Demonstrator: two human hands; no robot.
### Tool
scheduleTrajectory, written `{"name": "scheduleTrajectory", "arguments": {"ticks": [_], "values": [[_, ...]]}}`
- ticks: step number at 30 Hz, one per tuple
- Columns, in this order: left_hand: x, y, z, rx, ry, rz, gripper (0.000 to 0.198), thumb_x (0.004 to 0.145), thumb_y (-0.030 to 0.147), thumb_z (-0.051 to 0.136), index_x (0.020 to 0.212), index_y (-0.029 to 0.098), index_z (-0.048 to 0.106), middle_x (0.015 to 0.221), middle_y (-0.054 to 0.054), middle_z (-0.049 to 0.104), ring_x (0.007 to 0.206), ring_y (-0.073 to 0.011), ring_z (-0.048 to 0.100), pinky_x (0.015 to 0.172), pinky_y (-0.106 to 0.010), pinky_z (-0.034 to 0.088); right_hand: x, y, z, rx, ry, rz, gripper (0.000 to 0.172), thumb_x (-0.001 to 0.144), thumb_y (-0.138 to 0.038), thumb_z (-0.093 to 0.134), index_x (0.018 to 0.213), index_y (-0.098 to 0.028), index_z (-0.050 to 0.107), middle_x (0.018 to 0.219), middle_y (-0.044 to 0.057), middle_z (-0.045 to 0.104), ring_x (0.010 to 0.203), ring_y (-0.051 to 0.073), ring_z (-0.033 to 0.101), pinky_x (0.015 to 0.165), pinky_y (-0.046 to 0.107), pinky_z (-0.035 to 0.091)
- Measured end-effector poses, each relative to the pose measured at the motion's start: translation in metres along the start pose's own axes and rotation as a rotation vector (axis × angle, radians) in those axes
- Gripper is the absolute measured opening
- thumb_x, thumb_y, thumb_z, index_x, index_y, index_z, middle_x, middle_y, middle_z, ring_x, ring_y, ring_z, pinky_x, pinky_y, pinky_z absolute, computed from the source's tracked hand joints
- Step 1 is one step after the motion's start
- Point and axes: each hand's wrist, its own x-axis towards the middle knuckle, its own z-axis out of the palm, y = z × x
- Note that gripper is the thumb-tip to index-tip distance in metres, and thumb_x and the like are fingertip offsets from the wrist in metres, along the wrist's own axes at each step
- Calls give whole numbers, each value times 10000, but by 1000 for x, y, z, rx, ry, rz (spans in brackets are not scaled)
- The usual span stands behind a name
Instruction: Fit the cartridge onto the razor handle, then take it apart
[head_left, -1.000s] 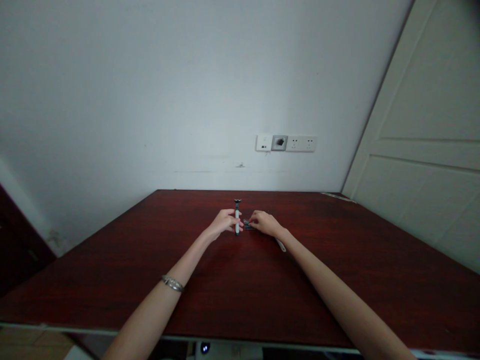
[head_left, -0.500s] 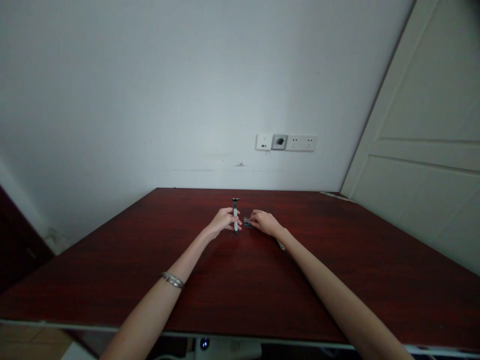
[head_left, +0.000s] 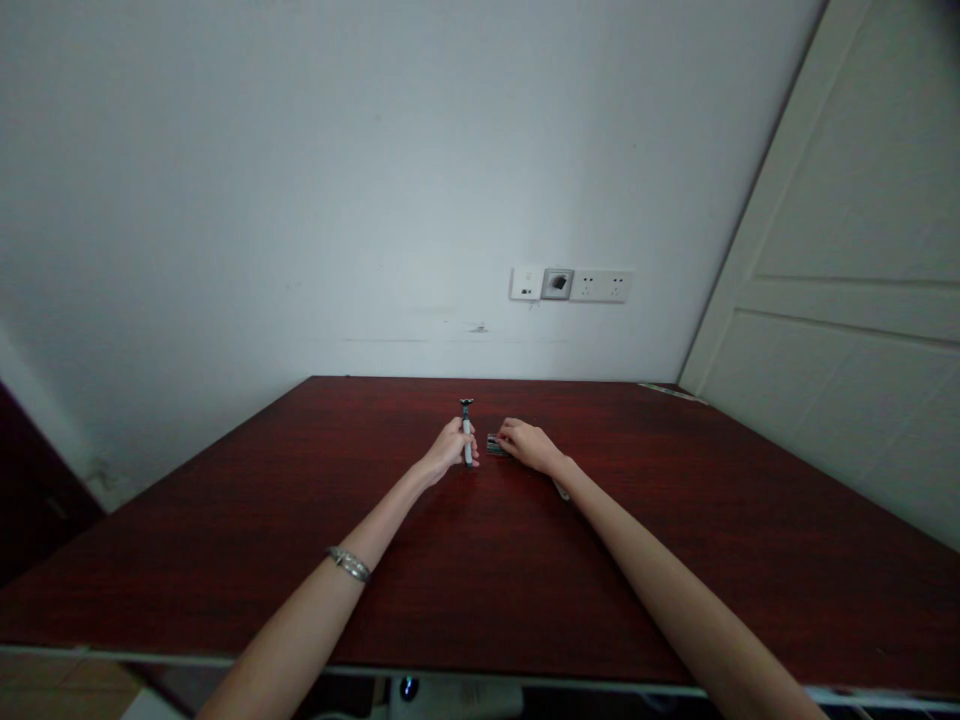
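My left hand (head_left: 451, 446) is closed round the pale handle of a razor (head_left: 467, 440), which points away from me with its dark head at the far end. Just to the right, my right hand (head_left: 526, 443) has its fingertips pinched on a small dark, clear-looking flat case (head_left: 494, 445) on the table. What the case contains is too small to make out. Under my right wrist the end of a pale, slim object (head_left: 562, 491) shows; the rest of it is hidden by the hand and forearm.
The dark red wooden table (head_left: 480, 580) reaches back to a white wall (head_left: 300, 200) with sockets (head_left: 600, 286). A pale panelled door (head_left: 840, 300) stands at the right. Below the front edge a white device (head_left: 457, 698) is partly visible.
My left hand has shifted slightly left with the razor, and its fingers have closed more around the handle. The razor tilts a little. My right hand stays at the case.
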Motion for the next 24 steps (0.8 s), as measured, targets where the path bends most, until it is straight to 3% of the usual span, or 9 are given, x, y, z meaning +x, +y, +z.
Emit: {"name": "scheduleTrajectory", "arguments": {"ticks": [9,15,24], "values": [[5,-7,4,-35,56,70,111,760,123,434,787,187,348,594,63,429,456,-57,446,474,-265,514,6,18,-6,437,238,38,206,817,-274,495,791,-141,651,842,54,633,791,133,585,731,241,446],[4,-10,6,-14,38,152,161,793,282,481,790,189,349,598,71,378,445,-39,402,438,-200,483,1,21,-21,878,29,172,275,770,-350,534,829,-98,626,583,21,620,451,98,547,446,218,473],[-3,-7,12,46,9,201,151,798,259,468,899,188,380,564,75,381,461,-59,418,423,-219,492,-1,4,-34,993,-68,145,261,718,-342,603,774,-90,638,580,21,624,450,92,561,429,215,504]]}}
